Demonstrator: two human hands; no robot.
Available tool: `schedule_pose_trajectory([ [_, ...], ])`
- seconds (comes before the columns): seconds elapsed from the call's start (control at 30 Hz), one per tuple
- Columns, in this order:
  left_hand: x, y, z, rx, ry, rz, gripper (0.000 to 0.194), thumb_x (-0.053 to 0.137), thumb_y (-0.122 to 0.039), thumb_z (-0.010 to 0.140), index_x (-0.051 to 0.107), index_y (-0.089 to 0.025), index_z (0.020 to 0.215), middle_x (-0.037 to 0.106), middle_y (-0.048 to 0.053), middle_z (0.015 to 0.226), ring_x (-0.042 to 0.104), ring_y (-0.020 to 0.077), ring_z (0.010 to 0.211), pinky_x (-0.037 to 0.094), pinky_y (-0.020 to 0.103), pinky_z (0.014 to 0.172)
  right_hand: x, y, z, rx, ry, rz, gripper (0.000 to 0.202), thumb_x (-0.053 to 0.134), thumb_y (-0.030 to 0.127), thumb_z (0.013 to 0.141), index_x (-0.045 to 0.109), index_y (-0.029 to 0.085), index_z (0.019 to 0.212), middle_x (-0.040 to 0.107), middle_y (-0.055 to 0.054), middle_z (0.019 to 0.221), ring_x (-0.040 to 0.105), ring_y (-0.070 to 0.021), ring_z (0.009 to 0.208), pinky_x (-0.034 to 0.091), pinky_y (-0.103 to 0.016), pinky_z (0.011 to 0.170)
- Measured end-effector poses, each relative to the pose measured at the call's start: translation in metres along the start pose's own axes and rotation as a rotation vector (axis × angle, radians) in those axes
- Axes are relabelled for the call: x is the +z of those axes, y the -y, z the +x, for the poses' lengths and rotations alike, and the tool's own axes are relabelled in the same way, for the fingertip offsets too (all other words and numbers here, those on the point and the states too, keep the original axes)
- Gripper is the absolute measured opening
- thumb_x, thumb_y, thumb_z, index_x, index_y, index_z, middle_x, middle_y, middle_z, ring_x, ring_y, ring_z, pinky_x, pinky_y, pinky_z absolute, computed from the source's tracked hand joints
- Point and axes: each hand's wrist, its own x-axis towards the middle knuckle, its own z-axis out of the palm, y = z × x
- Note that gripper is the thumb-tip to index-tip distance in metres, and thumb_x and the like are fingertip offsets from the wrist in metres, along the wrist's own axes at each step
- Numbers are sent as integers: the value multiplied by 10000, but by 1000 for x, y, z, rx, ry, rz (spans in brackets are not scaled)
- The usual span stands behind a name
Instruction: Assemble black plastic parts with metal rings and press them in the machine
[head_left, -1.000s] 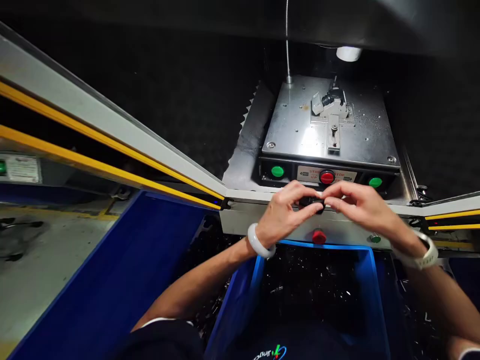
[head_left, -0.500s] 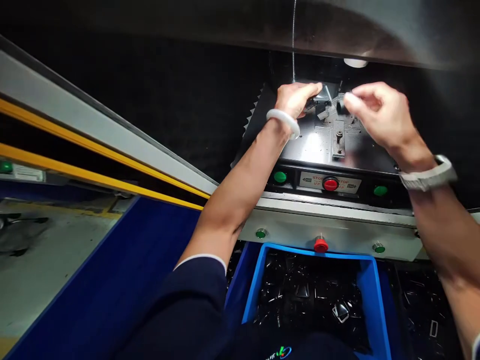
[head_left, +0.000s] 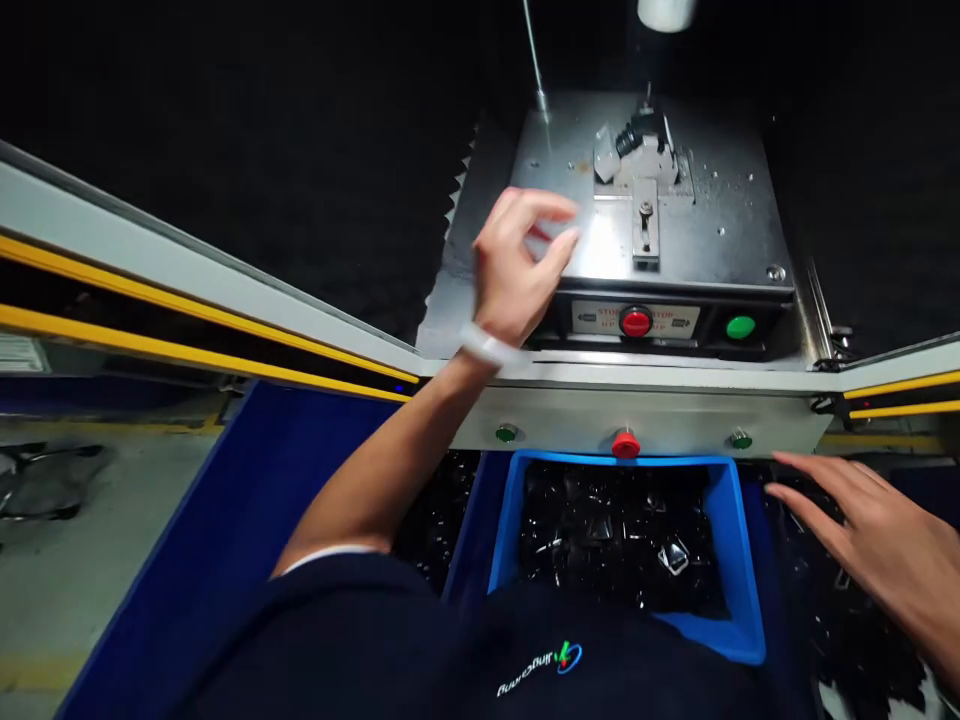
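Observation:
My left hand hovers over the front left of a metal machine plate. Its thumb and curled forefinger are apart, and nothing shows between them; motion blurs it a little. On the plate stands a small metal fixture with a black ribbed fitting at its top. A slotted clamp bar lies in front of the fixture. Low at the right, my right hand reaches over dark, shiny small parts, fingers stretched out. It appears to hold nothing.
A blue bin full of glossy black pieces stands below the machine front. The panel carries a red button and a green button; a red knob juts out lower. Yellow-striped rails flank the opening.
Both hands have left the fixture. My left hand came toward me and no longer holds the small flat part; my right hand unpinched and swung down right over the parts. The view shifted.

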Motion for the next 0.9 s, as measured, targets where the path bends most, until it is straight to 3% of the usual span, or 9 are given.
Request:
schedule_pose_trajectory([
  [0.13,-54,22,-133,-105,80,34,130,665,-263,993,768,-186,1009,733,15,913,630,103,702,534,276,692,37,2,31,97,146,-43,339,490,513,1037,705,264,1120,757,-64,1092,717,-253,936,485,-345,644],
  [0.23,-72,57,-183,-188,265,129,235,728,-369,940,765,-203,1103,693,66,1078,634,135,737,525,283,662,52,-10,41,192,186,28,237,566,453,997,660,244,1055,746,-45,1029,680,-201,777,448,-326,646],
  [0.37,-81,89,-191,-173,488,213,396,762,-465,893,735,-240,1218,590,114,1278,624,168,769,557,327,714,59,-19,45,247,170,96,250,667,466,925,632,242,1031,750,-41,1013,648,-197,741,412,-318,646],
  [0.47,-80,92,-188,-181,470,300,354,764,-445,898,728,-252,1193,600,115,1263,649,209,821,551,356,779,64,-16,48,298,131,77,222,717,418,896,621,244,996,749,-30,989,629,-199,739,380,-316,648],
  [0.57,-74,83,-194,-202,411,363,344,770,-385,905,713,-261,1221,592,112,1309,673,237,883,521,402,900,67,-9,46,310,72,10,189,711,371,921,623,244,1031,746,-37,997,627,-211,774,379,-329,672],
  [0.67,-71,63,-209,-218,326,384,412,743,-350,931,667,-231,1318,555,136,1366,660,269,994,496,427,946,69,4,31,205,-20,-45,200,633,376,998,623,226,1129,732,-81,1087,649,-248,927,424,-351,739],
  [0.73,-72,42,-223,-202,328,400,351,699,-343,969,668,-197,1287,601,137,1273,632,288,1060,486,419,922,75,17,14,114,-12,-65,214,586,405,1036,630,218,1130,720,-90,1083,648,-256,980,440,-351,755],
  [0.8,-72,20,-239,-129,496,377,211,591,-282,1035,692,-201,1202,662,105,1139,614,266,1040,464,383,870,89,30,-8,-17,133,-60,188,583,397,1044,652,226,1081,715,-69,1015,649,-244,952,439,-339,724],
  [0.9,-70,-4,-266,105,975,226,288,440,-153,1077,712,-220,1140,712,64,1111,593,220,1018,417,342,822,118,44,-40,-262,464,-35,86,647,245,993,694,236,1065,716,-44,970,647,-224,904,440,-322,690],
])
